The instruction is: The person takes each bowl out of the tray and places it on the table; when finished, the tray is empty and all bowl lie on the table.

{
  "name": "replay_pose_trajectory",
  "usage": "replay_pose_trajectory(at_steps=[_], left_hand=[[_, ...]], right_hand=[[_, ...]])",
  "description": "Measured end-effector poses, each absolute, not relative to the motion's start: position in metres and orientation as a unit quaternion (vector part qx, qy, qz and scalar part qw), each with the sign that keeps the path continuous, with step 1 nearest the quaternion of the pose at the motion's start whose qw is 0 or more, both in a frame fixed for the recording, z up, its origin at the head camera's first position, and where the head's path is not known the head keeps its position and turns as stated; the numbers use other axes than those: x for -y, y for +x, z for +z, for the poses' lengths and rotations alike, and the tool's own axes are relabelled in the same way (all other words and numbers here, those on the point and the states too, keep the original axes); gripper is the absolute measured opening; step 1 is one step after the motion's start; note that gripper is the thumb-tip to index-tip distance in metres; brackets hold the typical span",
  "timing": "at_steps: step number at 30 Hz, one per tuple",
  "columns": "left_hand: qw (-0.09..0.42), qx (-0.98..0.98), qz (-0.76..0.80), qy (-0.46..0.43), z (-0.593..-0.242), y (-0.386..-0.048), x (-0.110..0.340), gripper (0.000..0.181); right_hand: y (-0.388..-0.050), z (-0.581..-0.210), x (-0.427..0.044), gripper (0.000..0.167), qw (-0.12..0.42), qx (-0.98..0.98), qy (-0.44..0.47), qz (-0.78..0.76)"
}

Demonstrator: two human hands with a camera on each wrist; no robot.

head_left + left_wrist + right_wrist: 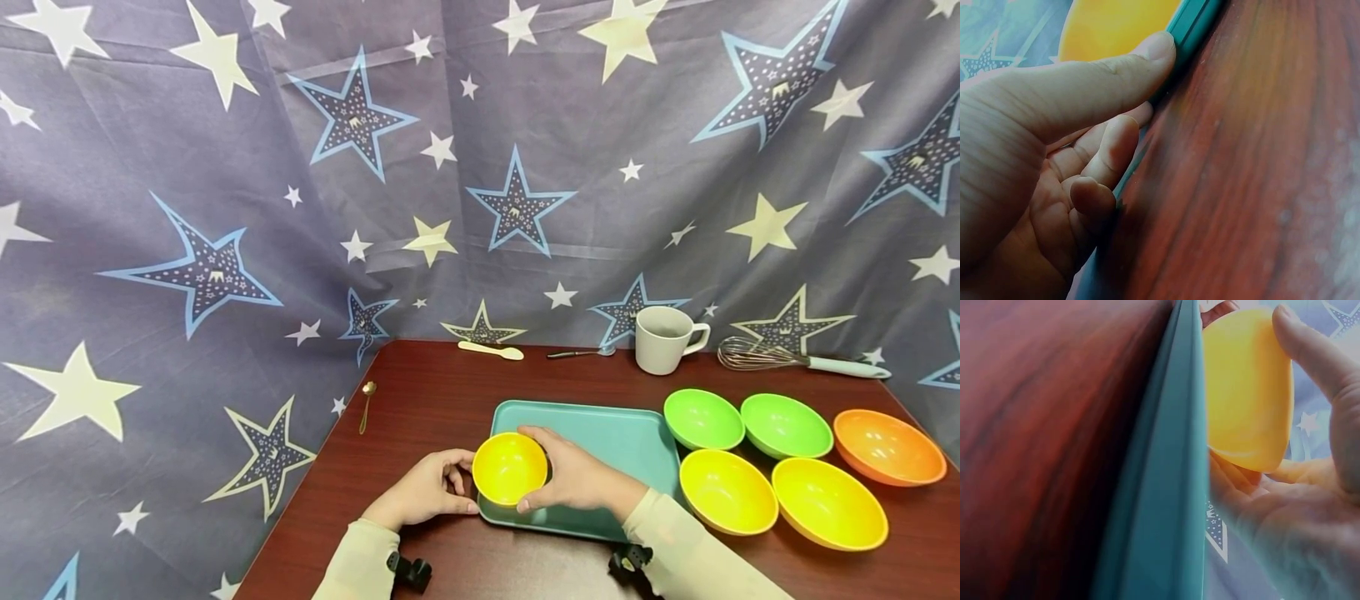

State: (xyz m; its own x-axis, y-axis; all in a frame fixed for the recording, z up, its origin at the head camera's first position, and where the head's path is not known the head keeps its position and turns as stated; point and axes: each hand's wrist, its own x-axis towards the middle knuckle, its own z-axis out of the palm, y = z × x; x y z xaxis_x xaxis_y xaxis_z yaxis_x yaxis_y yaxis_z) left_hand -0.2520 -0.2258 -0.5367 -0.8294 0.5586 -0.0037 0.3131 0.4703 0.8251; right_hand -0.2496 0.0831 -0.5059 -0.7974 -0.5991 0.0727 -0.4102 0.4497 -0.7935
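Observation:
A small yellow bowl is over the left part of a teal tray. My right hand grips it from the right, with the thumb on its near side and fingers round its far side. In the right wrist view, the bowl stands above the tray rim. My left hand is at the left of the bowl, fingers loosely bent. In the left wrist view, its thumb lies at the tray edge; whether it presses there, I cannot tell.
Right of the tray are two green bowls, two larger yellow bowls and an orange bowl. Along the back lie a cream spoon, a dark-handled utensil, a mug and a whisk. A small gold spoon lies left.

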Motion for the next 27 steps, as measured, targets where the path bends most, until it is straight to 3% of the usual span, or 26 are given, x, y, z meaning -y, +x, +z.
replay_pose_trajectory(at_steps=[16, 27], left_hand=[[0.14, -0.844, 0.45, 0.255, -0.535, -0.251, 0.225, 0.061], [0.13, -0.841, 0.449, 0.273, -0.536, -0.253, 0.224, 0.065]], right_hand=[[-0.248, -0.505, -0.084, 0.12, 0.103, -0.845, -0.297, -0.433], [-0.242, -0.479, -0.1, 0.116, 0.1, -0.833, -0.29, -0.46]])
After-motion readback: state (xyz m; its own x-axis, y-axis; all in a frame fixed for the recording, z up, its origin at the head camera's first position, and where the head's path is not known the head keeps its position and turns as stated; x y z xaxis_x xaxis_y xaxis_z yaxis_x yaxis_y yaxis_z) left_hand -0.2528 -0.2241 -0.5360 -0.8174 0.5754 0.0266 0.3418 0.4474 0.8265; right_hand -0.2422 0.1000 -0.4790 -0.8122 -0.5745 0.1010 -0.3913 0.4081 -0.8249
